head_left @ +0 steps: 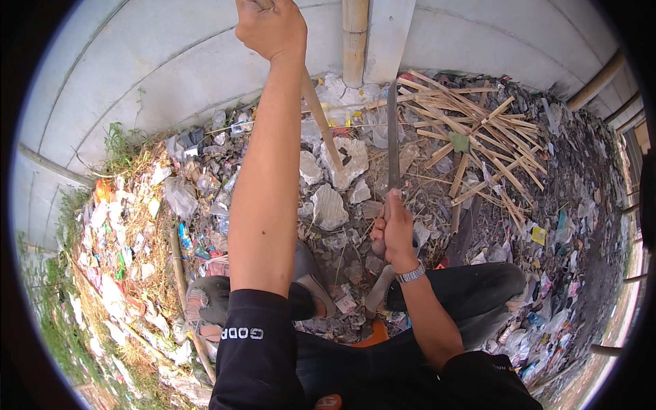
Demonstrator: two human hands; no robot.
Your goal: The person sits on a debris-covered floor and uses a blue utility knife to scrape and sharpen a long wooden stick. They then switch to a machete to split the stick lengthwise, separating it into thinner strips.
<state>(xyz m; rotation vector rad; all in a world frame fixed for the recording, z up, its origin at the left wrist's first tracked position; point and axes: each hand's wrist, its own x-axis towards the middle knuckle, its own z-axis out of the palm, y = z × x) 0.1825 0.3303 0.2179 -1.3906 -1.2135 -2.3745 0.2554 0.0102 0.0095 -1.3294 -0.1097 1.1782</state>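
My left hand (275, 31) is raised at the far side, closed round the upper part of a wooden or bamboo stick (320, 117). The stick slants down behind my forearm, and its lower end meets a broken pale chunk of concrete or stone (350, 166) on the ground. In my right hand (395, 231), fingers wrapped round a handle that is mostly hidden, a machete (393, 133) points away from me. Its long dark blade stands apart from the stick, to the right of it. A metal watch (411, 274) circles my right wrist.
Split bamboo strips (478, 130) lie in a loose heap at the right. A pale panel wall (178, 61) with a bamboo post (354, 41) closes off the far side. Litter (130, 253) covers the ground round my bent legs. An orange object (374, 335) shows beneath me.
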